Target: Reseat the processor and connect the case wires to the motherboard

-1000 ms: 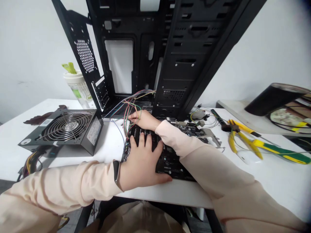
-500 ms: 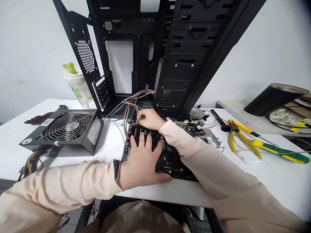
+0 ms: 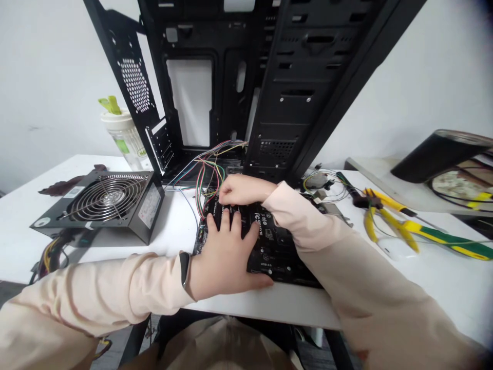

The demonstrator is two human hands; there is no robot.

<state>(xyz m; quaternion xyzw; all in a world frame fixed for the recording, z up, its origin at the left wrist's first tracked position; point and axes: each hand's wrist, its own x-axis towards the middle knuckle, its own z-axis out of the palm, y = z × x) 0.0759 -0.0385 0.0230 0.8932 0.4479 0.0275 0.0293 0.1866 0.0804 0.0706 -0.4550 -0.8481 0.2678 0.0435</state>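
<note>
A black motherboard (image 3: 283, 259) with white printed lettering lies flat at the table's front edge. My left hand (image 3: 227, 259) rests on its left part, fingers spread and the thumb stretched along the near edge. Over the board's far side, my right hand (image 3: 244, 189) is closed, its fingers curled down and their tips hidden. Thin coloured wires (image 3: 199, 187) run from the computer case (image 3: 265, 139) to the board's left end, passing close beside the right fingers. Whether those fingers pinch a wire or a small connector cannot be made out.
The tall open case stands behind the board. A power supply (image 3: 152, 210) sits at left, with a drinking bottle (image 3: 125, 136) behind it. Yellow-handled pliers (image 3: 391, 223) and a green-yellow screwdriver (image 3: 450, 239) lie at right, near a black cylinder (image 3: 427, 159).
My right hand has turned and shifted slightly toward me and to the right, its fingers now more curled in. The left hand stays spread in the same place.
</note>
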